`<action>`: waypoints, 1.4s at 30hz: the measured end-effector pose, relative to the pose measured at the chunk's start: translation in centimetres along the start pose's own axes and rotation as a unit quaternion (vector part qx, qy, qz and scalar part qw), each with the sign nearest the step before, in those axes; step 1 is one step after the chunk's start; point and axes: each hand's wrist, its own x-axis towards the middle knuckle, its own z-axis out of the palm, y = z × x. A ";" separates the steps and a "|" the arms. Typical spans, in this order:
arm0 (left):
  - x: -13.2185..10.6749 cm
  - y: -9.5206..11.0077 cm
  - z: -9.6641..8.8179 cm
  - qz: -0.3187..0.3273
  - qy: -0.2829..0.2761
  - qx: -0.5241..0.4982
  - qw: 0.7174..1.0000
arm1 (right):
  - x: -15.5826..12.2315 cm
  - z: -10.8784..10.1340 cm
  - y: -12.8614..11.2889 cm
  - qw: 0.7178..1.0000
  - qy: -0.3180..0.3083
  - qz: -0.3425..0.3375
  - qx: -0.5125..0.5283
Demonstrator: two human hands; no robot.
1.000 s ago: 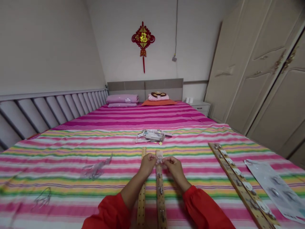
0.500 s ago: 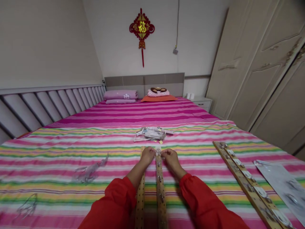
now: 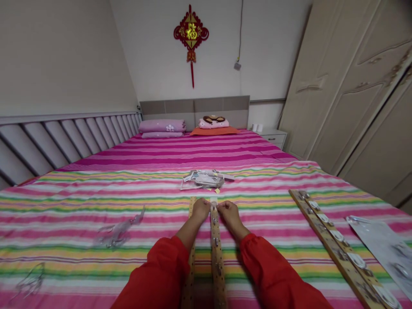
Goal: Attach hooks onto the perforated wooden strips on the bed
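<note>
Head view: the left hand (image 3: pixel 201 209) and right hand (image 3: pixel 229 214) are facing each other over the far end of a narrow wooden strip (image 3: pixel 215 236), their fingertips drawn narrow and pinching a small clear piece (image 3: pixel 213 202) between them; whether this piece is pressing on the wood or hanging just above it cannot be told. Metal hooks (image 3: pixel 215 242) are standing in a row along the strip, on the near side of the hands. Just to the left, a perforated strip (image 3: pixel 189 292) is running alongside, partly hidden by the left hand and its red sleeve. Well to the right, a wider board (image 3: pixel 336 256) is bearing metal fittings and white discs, with a clear package (image 3: pixel 380 240) lying beside it. Beyond the hands, a pile of packets (image 3: pixel 206 179) is resting on the striped cloth (image 3: pixel 80 214) of the bed, while crumpled clear plastic (image 3: pixel 117 231) and a wire tangle (image 3: pixel 30 281) are lying at left.
</note>
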 end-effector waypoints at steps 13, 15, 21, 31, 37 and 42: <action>-0.3 0.0 0.5 -0.017 0.021 0.001 1.000 | 0.5 -0.1 1.1 0.999 0.007 0.006 -0.039; -0.3 0.0 0.6 -0.015 0.021 -0.001 1.000 | 0.6 -0.1 1.4 0.999 0.006 0.013 -0.041; -0.8 0.1 0.8 -0.019 0.026 -0.013 0.999 | 0.5 0.1 1.3 0.998 -0.010 0.035 -0.042; -5.8 0.3 -4.6 0.055 0.050 -0.120 0.990 | -3.1 -2.0 -1.9 0.998 -0.038 0.058 0.003; -14.8 -7.2 -7.9 0.078 0.132 -0.194 0.969 | -11.0 -5.6 -3.7 0.996 -0.053 0.063 0.035; -18.8 -11.8 -8.7 0.072 0.195 -0.136 0.969 | -19.4 -7.8 -4.0 0.994 -0.018 0.082 0.066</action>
